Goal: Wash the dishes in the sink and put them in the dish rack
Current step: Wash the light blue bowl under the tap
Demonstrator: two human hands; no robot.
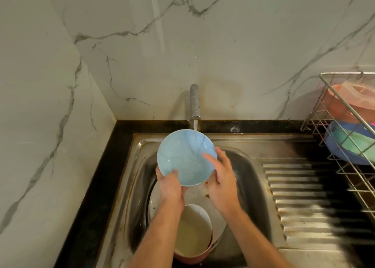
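Home kitchen: steel sink [253, 146], tap [195, 101], dish rack [345, 113].

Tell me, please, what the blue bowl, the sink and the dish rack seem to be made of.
Blue bowl: probably speckled matte plastic, though glazed ceramic is possible. Sink: stainless steel, brushed, with grey reflections. Dish rack: thin metal wire, silver and shiny.
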